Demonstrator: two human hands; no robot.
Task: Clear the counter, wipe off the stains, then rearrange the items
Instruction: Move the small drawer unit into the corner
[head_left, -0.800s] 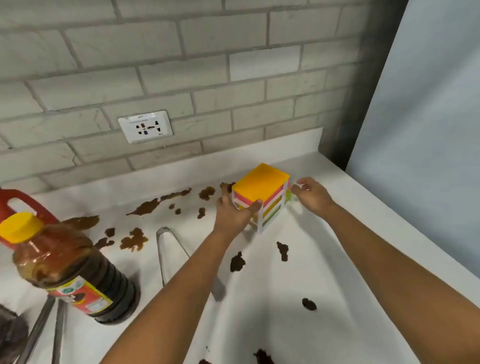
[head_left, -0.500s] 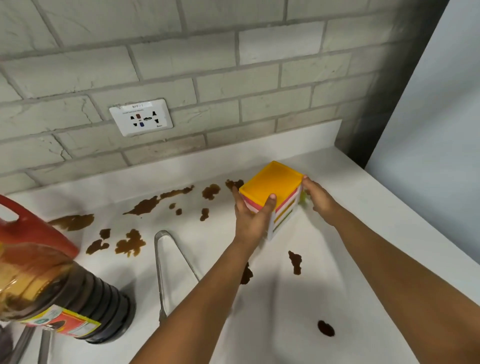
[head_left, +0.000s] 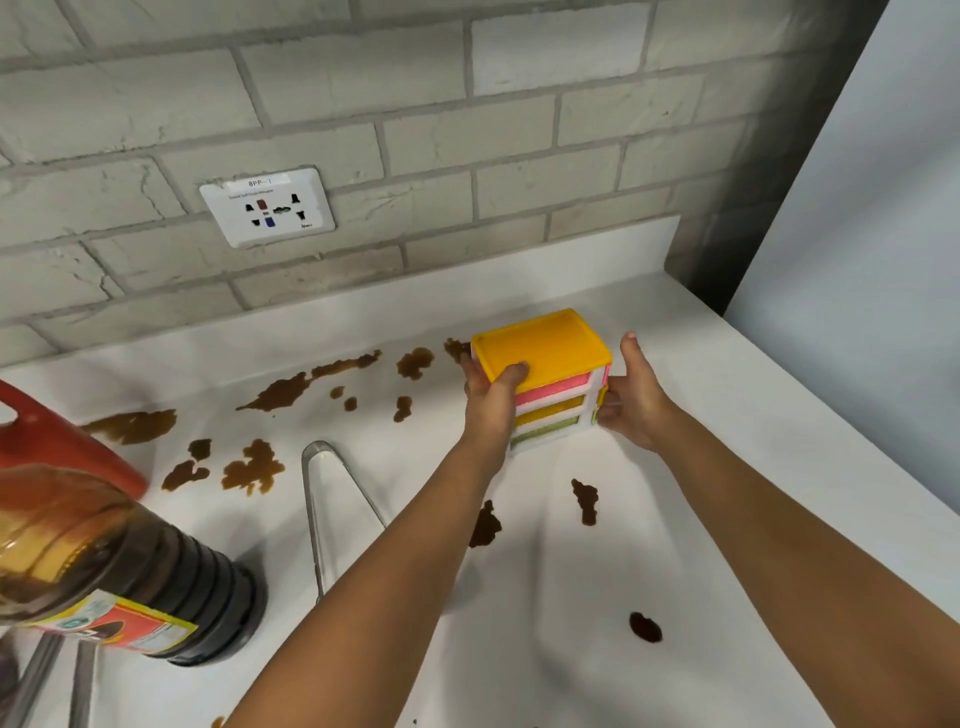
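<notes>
— Grip on the small yellow-topped plastic drawer box (head_left: 545, 374)?
— Left hand (head_left: 488, 400) and right hand (head_left: 631, 400) clasped its opposite sides, thumbs raised.
— Change since earlier?
— Box sat nearer the white backsplash (head_left: 519, 260), right of the brown stains (head_left: 291, 389); whether lifted, undetermined.

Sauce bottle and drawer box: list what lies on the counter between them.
In the head view, between the sauce bottle and the drawer box lie metal tongs, brown stains and the left forearm crossing the white counter.
</notes>
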